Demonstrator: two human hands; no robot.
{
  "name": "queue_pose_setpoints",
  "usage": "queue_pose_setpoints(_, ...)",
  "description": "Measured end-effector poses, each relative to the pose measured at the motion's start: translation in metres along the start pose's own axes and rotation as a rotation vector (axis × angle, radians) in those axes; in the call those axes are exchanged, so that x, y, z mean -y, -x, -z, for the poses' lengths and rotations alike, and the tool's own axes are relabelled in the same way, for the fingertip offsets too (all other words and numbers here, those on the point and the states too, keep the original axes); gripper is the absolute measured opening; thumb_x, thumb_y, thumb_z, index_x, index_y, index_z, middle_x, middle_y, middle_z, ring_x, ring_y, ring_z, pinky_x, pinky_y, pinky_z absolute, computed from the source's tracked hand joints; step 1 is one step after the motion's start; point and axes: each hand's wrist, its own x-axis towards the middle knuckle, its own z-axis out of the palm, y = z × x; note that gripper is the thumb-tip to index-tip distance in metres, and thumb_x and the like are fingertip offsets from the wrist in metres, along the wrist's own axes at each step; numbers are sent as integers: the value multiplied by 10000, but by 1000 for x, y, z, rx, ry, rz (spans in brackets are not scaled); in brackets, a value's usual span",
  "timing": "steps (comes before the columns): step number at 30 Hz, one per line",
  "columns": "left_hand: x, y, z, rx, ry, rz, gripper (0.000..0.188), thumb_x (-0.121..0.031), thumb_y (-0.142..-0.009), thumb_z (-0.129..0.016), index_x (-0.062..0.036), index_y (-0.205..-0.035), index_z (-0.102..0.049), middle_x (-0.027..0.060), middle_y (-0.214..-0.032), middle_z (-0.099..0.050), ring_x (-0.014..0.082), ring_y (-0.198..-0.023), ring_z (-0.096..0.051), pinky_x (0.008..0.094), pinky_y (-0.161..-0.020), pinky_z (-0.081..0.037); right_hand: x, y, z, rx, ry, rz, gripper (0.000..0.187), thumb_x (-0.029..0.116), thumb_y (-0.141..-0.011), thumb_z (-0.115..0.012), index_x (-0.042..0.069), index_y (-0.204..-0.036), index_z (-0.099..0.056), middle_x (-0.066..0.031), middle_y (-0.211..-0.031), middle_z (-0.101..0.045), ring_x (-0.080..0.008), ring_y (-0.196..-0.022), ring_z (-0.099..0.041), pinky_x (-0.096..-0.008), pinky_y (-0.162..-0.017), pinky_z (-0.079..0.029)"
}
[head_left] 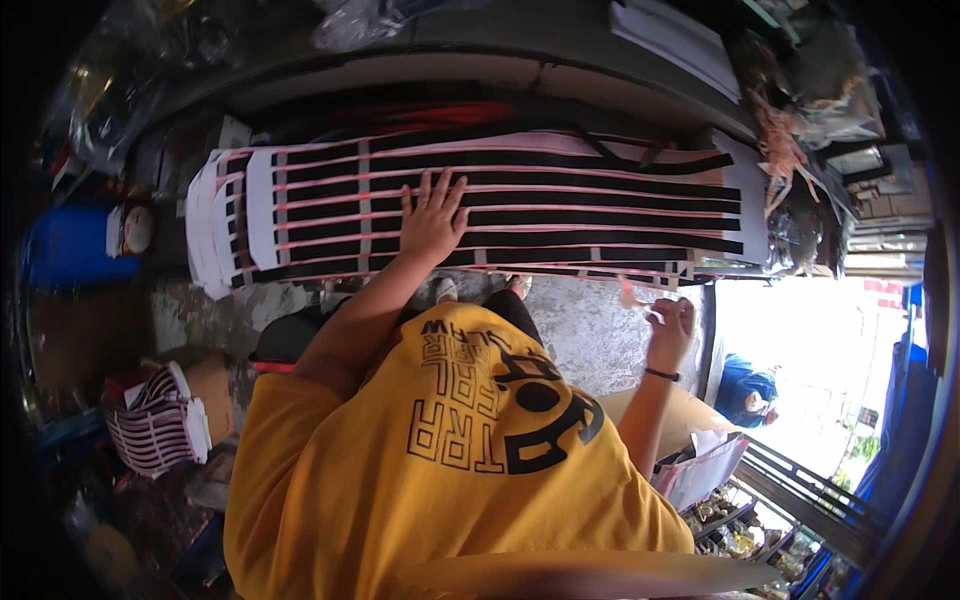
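Long black strips (pixel 590 215) run side by side across white backing sheets (pixel 262 205), with pinkish lines between them and grey bands crossing them. My left hand (pixel 433 215) lies flat on the strips, fingers spread and pointing away from me. To the right, my right hand (pixel 672 330) is raised off the near edge of the sheets, its thumb and fingers pinched together. A thin pale pink strip (pixel 628 293), blurred, trails from those fingertips toward the sheets. A loose black band (pixel 590 140) curves over the far side of the stack.
Pink and white scraps (pixel 782 150) hang at the right end of the stack. On the left are a blue container (pixel 80 245) and a bundle of striped sheets (pixel 155 425) by a cardboard box (pixel 208 390). Another person (pixel 745 390) in blue is at the right, near a bright opening.
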Motion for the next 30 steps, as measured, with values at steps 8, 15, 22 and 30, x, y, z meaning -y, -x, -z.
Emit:
queue_pose_setpoints(8, -4, -5, 1, 68, -2, -9, 551, -365, -976, -457, -209, -1498, -371, 74, -1592, -263, 373, -1462, -228, 638, -1143, -153, 168, -66, 28, 315, 802, 376, 158, 89, -911, -639, 70, -1028, -534, 13, -774, -586, -31, -602, -476, -211, -507, -380)
queue_pose_setpoints(15, -6, -6, 5, 124, -36, 8, 567, -359, -984, -444, -232, -1523, -318, 60, -1606, -229, 359, -1474, -199, 627, -1155, -148, 256, -203, -25, 478, 668, 598, 431, -101, -773, -687, 17, -1141, -496, -117, -1107, -642, -166, -1009, -658, -265, -819, -523)
queue_pose_setpoints(22, -10, -7, 13, 148, -3, 38, 563, -351, -983, -448, -234, -1519, -322, 56, -1595, -253, 352, -1470, -210, 616, -1164, -151, 262, -311, -67, 430, 546, 619, 530, -6, -718, -756, 16, -1188, -510, -116, -1113, -676, -197, -1020, -669, -303, -800, -537)
queue_pose_setpoints(30, -11, -7, 16, 84, 20, 32, 541, -344, -968, -478, -226, -1488, -386, 56, -1576, -298, 344, -1460, -245, 615, -1164, -144, 259, -275, -79, -45, 1191, 1023, 801, 154, -625, -857, 181, -1332, -483, -189, -1333, -485, -388, -1219, -521, -475, -958, -486)
